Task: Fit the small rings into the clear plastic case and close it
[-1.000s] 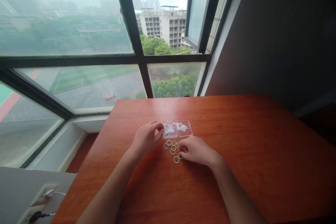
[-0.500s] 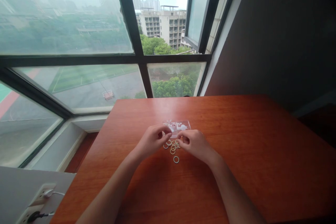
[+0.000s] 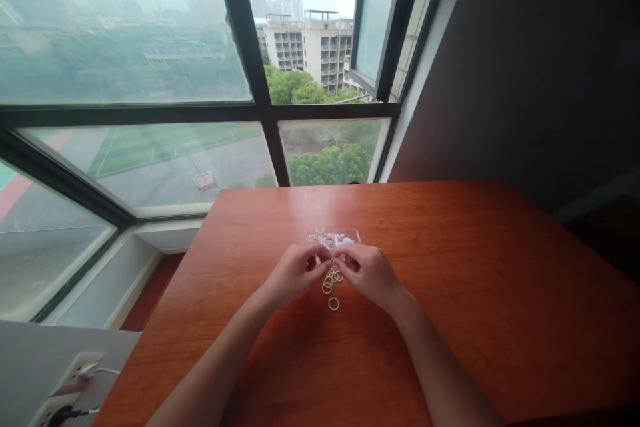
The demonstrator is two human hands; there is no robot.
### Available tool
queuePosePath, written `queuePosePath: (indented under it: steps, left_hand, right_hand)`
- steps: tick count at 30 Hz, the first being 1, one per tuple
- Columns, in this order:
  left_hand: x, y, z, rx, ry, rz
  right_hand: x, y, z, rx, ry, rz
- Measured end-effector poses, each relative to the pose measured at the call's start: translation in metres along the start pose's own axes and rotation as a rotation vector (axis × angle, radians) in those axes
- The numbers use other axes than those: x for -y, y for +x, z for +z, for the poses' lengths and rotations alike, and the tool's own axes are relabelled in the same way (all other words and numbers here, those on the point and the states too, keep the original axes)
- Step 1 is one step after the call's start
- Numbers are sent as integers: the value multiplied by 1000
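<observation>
My left hand and my right hand meet fingertip to fingertip over the middle of the table, each in a pinch. Something tiny and pale shows between the fingertips, too small to name. Just below them lie several pale rings, loosely overlapping. One ring lies apart, closer to me. Behind my fingers is a clear plastic box with small pieces in it; my hands hide its near side. Part of the ring pile is covered by my left hand.
The reddish-brown wooden table reaches up to a dark-framed window. A dark wall stands on the right. At lower left, plugs sit in a wall socket.
My hands have come together, closing the gap between their fingertips. The left hand now covers rings that showed before at the pile's left. The view has shifted slightly.
</observation>
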State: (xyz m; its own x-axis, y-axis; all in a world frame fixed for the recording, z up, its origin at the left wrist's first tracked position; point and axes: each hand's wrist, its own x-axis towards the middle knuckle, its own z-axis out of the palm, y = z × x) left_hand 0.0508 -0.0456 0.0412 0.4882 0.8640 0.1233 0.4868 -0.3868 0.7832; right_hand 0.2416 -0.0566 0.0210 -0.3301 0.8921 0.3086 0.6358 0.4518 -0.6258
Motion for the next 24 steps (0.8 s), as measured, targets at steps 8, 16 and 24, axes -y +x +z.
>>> queuePosePath:
  steps: [8,16,24]
  left_hand:
    - [4,0,-2,-9,78,37]
    - [20,0,-15,-103,299,24]
    - [27,0,-18,-123,420,-15]
  right_hand:
    - [5,-1,0,20,-47,32]
    - [4,-1,-1,178,-12,85]
    - [6,-10,1,509,71,76]
